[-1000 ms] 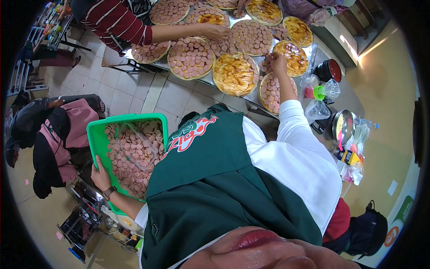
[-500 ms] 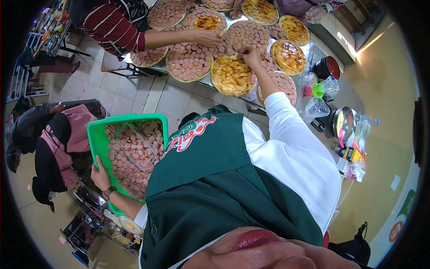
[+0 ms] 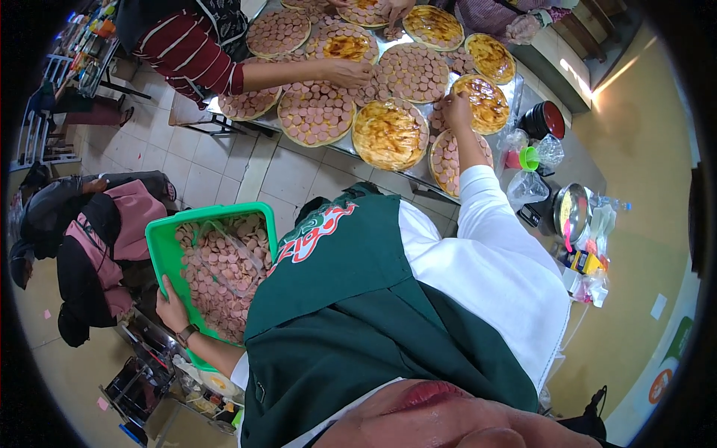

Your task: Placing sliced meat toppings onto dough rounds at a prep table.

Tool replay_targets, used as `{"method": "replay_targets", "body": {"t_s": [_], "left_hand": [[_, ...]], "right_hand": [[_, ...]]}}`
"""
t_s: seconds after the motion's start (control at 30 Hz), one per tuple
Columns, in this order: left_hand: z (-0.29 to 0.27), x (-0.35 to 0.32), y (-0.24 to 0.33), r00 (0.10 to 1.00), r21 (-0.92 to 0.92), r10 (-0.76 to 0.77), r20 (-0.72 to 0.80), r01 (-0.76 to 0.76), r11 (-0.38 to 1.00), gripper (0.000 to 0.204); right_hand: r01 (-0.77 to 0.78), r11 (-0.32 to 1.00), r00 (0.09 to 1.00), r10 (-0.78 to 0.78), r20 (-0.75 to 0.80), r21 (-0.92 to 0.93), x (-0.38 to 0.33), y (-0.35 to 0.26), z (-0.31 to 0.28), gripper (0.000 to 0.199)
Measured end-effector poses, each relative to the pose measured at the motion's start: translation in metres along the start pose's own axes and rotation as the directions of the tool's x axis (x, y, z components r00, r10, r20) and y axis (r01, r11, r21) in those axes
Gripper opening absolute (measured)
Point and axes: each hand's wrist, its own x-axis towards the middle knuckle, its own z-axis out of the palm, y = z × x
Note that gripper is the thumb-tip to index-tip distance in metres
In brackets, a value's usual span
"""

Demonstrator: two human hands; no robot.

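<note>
My left hand (image 3: 172, 306) grips the outer side of a green plastic tub (image 3: 155, 237), which is tilted against my left side. Pink sausage slices (image 3: 216, 291) lie heaped in it, with a clear plastic bag (image 3: 235, 246) among them. My right hand (image 3: 457, 112) is stretched over the table at the left edge of a sauced pizza base (image 3: 485, 106). Its fingers are drawn together, and their tips are too small to show what they hold. Close by are a sauced base (image 3: 390, 134) without slices and pizzas covered in slices (image 3: 413, 72) (image 3: 457, 158).
Across the metal table (image 3: 346, 142), a co-worker's hand (image 3: 349, 73) reaches in from the left. Another co-worker's hand (image 3: 396, 9) is at the far edge. Black bowls (image 3: 544, 118), a green cup (image 3: 529, 157) and a metal bowl (image 3: 571, 210) stand to the right.
My right hand has moved to the right, from the middle sauced base to the edge of the right one. The tub has shifted slightly down in view, still in my left hand.
</note>
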Motion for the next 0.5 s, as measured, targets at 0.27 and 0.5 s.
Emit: {"method": "replay_targets", "body": {"t_s": [0.27,0.5], "left_hand": [[0.001,0.004,0.003,0.999,0.003,-0.033,0.014,0.033,0.999,0.063],[0.002,0.009,0.0,1.0,0.027,-0.008,-0.003,0.008,1.0,0.064]], "right_hand": [[-0.166,0.791,0.98,0.068,0.185,0.589,0.009,-0.006,0.029,0.018],[-0.052,0.78,0.949,-0.155,0.273,0.623,-0.013,-0.099,0.03,0.021]]}}
